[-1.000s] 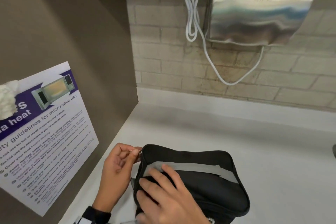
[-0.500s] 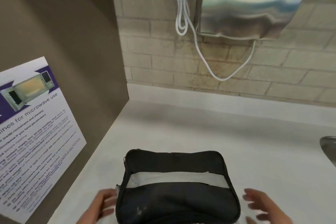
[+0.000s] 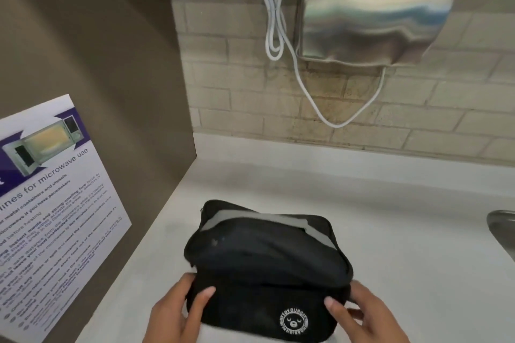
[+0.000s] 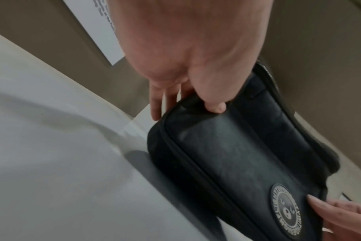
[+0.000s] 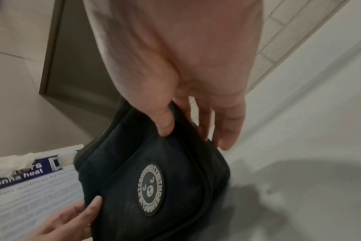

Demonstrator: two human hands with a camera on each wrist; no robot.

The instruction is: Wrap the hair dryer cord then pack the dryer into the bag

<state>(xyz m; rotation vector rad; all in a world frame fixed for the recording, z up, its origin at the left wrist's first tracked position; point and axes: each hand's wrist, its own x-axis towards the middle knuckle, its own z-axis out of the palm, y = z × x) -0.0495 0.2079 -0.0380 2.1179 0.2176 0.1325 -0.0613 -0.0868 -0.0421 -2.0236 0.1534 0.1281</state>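
Note:
A black zipped bag (image 3: pixel 264 259) with a grey strap band and a round white logo sits on the white counter (image 3: pixel 390 231), tipped so its logo face points toward me. My left hand (image 3: pixel 181 306) grips its left end, thumb on the front and fingers behind. On the right end, my right hand (image 3: pixel 354 309) holds the same way. The left wrist view shows the left hand (image 4: pixel 185 97) clasping the bag (image 4: pixel 237 154). In the right wrist view the right hand (image 5: pixel 196 124) clasps the bag (image 5: pixel 155 179). No hair dryer shows.
A steel hand dryer (image 3: pixel 376 14) hangs on the brick wall with a looped white cord (image 3: pixel 274 8) beside it. A brown side panel carries a microwave poster (image 3: pixel 50 203) at the left. A sink edge (image 3: pixel 501 231) shows at the far right.
The left hand let go of the zipper pull and the right hand lifted off the top. Both hands now hold the bag's ends, and the bag has tipped its logo face toward me.

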